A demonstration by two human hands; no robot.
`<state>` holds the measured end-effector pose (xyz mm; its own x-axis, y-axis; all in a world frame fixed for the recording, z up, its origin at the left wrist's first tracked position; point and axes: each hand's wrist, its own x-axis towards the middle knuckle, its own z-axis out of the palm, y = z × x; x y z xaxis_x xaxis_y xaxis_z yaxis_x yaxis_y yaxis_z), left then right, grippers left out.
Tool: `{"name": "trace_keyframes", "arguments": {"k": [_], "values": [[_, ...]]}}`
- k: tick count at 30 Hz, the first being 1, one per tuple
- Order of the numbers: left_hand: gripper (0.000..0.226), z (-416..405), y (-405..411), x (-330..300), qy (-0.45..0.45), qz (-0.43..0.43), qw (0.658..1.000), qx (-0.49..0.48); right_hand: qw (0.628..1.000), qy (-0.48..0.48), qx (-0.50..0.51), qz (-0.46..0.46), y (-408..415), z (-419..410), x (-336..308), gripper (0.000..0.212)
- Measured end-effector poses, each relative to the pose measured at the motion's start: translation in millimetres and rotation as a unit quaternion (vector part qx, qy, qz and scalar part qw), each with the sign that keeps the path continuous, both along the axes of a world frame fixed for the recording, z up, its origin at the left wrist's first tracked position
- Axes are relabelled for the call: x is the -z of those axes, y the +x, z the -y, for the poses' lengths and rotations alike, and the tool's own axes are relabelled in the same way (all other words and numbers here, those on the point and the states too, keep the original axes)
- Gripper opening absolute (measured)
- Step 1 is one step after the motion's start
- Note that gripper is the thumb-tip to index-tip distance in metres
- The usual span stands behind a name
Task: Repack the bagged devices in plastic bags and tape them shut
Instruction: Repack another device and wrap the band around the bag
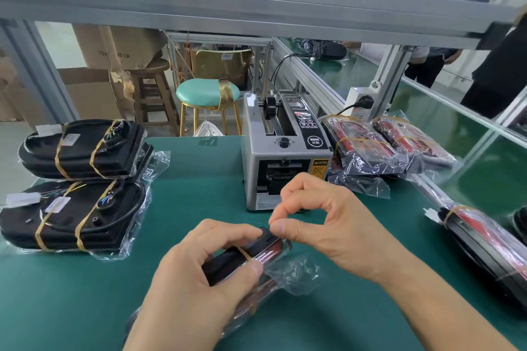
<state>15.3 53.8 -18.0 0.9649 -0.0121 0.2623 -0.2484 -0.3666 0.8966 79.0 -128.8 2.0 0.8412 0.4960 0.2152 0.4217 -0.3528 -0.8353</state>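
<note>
One device [242, 258] in plastic bag [288, 273], left hand [199, 273]

Table mat [85, 293]: matt green, smooth. Tape dispenser [281, 151] at 12 o'clock: brushed grey metal, glossy black plastic panel. Plastic bag [293, 273] at centre: clear, crinkled, glossy film. Devices [82, 148] at 9 o'clock: matt black plastic. Stool [154, 91] at 11 o'clock: worn wood.

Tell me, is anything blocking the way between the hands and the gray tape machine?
Nothing visible. The right hand is raised just in front of the tape machine, with only bare green mat between. The left hand grips the bagged device.
</note>
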Motion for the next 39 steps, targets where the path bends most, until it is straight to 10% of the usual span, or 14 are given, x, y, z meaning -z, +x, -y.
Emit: {"name": "trace_keyframes", "arguments": {"k": [18,26,39], "values": [[0.044,-8.9,2.2,-0.3,-0.051,-0.023,0.998,0.042,0.998,-0.061,-0.017,0.028,-0.4,-7.0,-5.0,0.005],[0.058,4.1,-3.1,17.4,0.195,0.054,0.977,-0.061,0.976,-0.048,0.002,-0.212,16.0,6.3,-12.8,0.028],[0.056,7.6,-4.8,16.9,0.213,0.053,0.973,-0.069,0.951,-0.111,-0.065,-0.280,18.6,-8.1,-25.2,0.033]]}}
